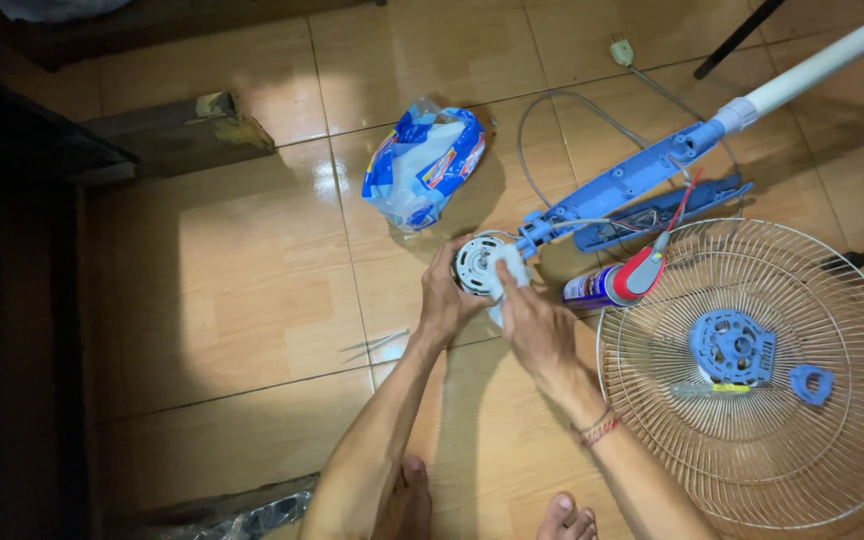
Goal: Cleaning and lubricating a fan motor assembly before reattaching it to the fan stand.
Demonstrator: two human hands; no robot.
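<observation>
**A:** What does the view from the head camera show?

**B:** A person sits on a tan tiled floor point(242, 300), looking down at both bare hands. The left hand point(444, 295) is curled around the side of a round white fan motor point(474, 266), gripping it. The right hand point(537, 325) pinches a small white cloth point(510, 270) and presses it against the motor's face.

**A:** Where is the motor?

**B:** Near the middle of the view, just above the floor, at the lower end of a blue fan neck point(622, 185) that runs up and right into a white pole point(832, 60).

**A:** What lies around the hands?

**B:** Just right of the right hand lies a spray can point(602, 285) with a red cap, on its side. Farther right, a wire fan guard point(762, 375) rests flat, with a blue plastic hub point(731, 346), a small blue knob point(811, 384) and a screwdriver point(712, 390) on it. A blue cover piece point(662, 212) lies beside the neck. Above the hands sits a crumpled blue and white plastic bag point(422, 165). A grey cord point(542, 130) loops to a plug point(621, 50) near the top. The person's bare toes point(567, 518) show at the bottom edge.
</observation>
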